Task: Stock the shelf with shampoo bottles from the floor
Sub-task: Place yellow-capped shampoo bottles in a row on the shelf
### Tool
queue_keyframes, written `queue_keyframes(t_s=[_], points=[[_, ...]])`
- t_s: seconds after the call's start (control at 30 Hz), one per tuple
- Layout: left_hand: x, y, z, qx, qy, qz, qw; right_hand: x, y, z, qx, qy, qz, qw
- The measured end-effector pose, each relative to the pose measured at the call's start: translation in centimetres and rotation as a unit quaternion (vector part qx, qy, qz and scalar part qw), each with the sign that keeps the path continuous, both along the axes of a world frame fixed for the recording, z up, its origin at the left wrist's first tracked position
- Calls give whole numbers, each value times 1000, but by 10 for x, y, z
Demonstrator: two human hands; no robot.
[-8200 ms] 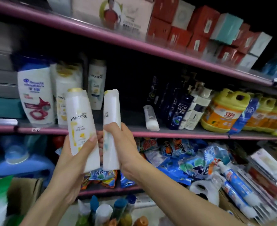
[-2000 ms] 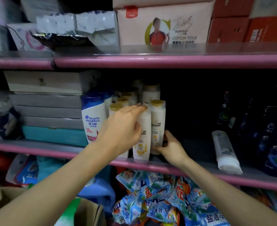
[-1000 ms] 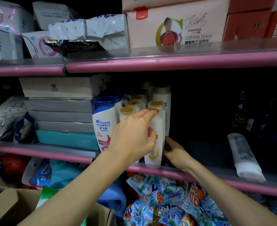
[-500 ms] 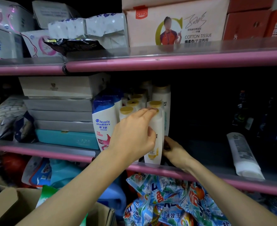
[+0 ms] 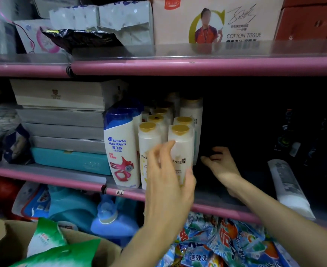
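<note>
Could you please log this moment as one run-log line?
phase: releasing | left hand: open, before Pantene bottles | right hand: open, beside them | bottles: upright on shelf

Both hands off now: left hand [image 5: 168, 182] pulled back from front Pantene bottle [image 5: 181, 151], right hand [image 5: 219, 163] slid away.

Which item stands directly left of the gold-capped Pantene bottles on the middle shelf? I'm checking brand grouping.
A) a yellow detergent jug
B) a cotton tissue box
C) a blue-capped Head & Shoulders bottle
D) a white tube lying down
C: the Head & Shoulders bottle stands upright against the left side of the front Pantene bottles, at the shelf's pink front edge.
</note>
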State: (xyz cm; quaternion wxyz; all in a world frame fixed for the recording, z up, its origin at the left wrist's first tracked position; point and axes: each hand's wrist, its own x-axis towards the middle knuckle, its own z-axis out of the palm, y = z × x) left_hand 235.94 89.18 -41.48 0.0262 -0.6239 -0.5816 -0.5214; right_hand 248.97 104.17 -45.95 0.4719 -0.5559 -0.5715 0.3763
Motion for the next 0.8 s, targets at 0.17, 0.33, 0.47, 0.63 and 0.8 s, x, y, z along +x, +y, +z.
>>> queue_keyframes(t_s=[0.17,0.33,0.47,0.63,0.8], points=[[21,-3,-60,-66,-179,74,979,-8,21,-11,-3,-14,80,997],[21,2,-83,-162,-172,87,968,-20,39,-20,-1,-11,105,994],[14,0,-80,-293,-90,80,948,-27,50,-23,-7,-25,86,996],[8,4,-64,-352,-45,63,933,-27,58,-24,-25,-38,108,993],[4,5,-63,-380,-21,62,923,-26,54,-22,-28,-59,165,984]])
